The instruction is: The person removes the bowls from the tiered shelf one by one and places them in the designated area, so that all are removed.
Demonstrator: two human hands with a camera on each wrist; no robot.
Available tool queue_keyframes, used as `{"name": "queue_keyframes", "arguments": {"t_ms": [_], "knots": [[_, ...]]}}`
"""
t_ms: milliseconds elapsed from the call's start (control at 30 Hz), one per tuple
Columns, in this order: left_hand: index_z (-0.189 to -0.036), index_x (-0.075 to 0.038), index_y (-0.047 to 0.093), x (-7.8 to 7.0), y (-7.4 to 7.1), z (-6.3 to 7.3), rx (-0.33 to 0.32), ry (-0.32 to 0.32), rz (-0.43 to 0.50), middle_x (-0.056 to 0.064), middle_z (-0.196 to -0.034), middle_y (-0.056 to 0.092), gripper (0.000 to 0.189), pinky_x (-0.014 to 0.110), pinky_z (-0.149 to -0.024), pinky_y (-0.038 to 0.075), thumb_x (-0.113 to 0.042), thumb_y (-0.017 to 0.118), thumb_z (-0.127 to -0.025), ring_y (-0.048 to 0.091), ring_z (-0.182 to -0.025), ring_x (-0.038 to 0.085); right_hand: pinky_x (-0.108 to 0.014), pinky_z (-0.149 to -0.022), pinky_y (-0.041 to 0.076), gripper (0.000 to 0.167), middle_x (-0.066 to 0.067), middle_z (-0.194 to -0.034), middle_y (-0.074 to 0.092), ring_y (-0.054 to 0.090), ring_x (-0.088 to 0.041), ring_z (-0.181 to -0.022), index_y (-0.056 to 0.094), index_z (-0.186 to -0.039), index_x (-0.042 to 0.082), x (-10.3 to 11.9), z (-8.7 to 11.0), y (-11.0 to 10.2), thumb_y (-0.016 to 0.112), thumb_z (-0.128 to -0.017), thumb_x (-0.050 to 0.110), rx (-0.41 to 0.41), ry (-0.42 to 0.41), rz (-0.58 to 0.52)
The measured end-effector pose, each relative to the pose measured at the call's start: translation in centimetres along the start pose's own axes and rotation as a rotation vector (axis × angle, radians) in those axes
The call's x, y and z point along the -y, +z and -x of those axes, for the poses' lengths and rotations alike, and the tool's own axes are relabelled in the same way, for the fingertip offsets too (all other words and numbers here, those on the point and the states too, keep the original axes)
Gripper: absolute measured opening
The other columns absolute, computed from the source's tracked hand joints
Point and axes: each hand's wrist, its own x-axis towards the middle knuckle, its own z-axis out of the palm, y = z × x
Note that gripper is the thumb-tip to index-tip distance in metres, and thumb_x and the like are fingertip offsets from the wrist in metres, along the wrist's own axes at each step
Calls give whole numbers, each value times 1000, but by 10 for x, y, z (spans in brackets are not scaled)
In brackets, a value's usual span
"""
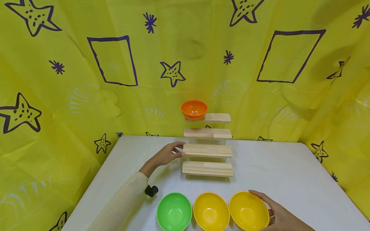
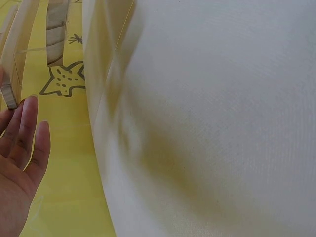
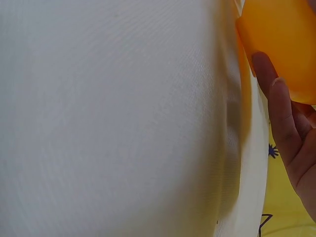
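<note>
Head: white table (image 1: 268, 173), yellow backdrop (image 1: 199, 35)

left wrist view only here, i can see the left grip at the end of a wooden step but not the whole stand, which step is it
Observer: In the head view, the left grip is at the left end of the second wooden step from the bottom.
Operator: ok anything sitting up top
Observer: Yes, an orange bowl sits at the left end of the top wooden step.
Operator: and what's happening over on the right
Observer: The right grip holds the rightmost yellow bowl by its right side.
</note>
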Motion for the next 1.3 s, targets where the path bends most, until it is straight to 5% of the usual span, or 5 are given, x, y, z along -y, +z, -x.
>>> {"name": "queue_keyframes", "arguments": {"t_ms": [300, 567, 1300], "knots": [[-148, -9, 48, -1, 0, 1, -1, -2, 3, 15, -133, 61, 55, 39, -89, 55, -27, 66, -99, 64, -114, 28, -41, -87, 59, 87, -25, -154, 32, 63, -34, -105, 22, -157, 27, -1, 2, -1, 74, -89, 12, 51, -43, -56], [-149, -10, 48, -1, 1, 1, 0, -4, -1, 14, -134, 60, 56, 40, -89, 55, -29, 66, -99, 64, -115, 28, -42, -86, 59, 93, -29, -154, 29, 62, -32, -104, 10, -159, 9, 0, 1, -3, 73, -92, 16, 20, 13, -37], [-149, -10, 48, 1, -1, -1, 6, -2, -3, 15, -134, 60, 56, 38, -89, 55, -28, 66, -99, 64, -114, 28, -39, -84, 59, 97, -29, -153, 30, 64, -31, -98, 7, -160, 9, 0, 0, -1, 75, -91, 18, 12, 36, 9]]}}
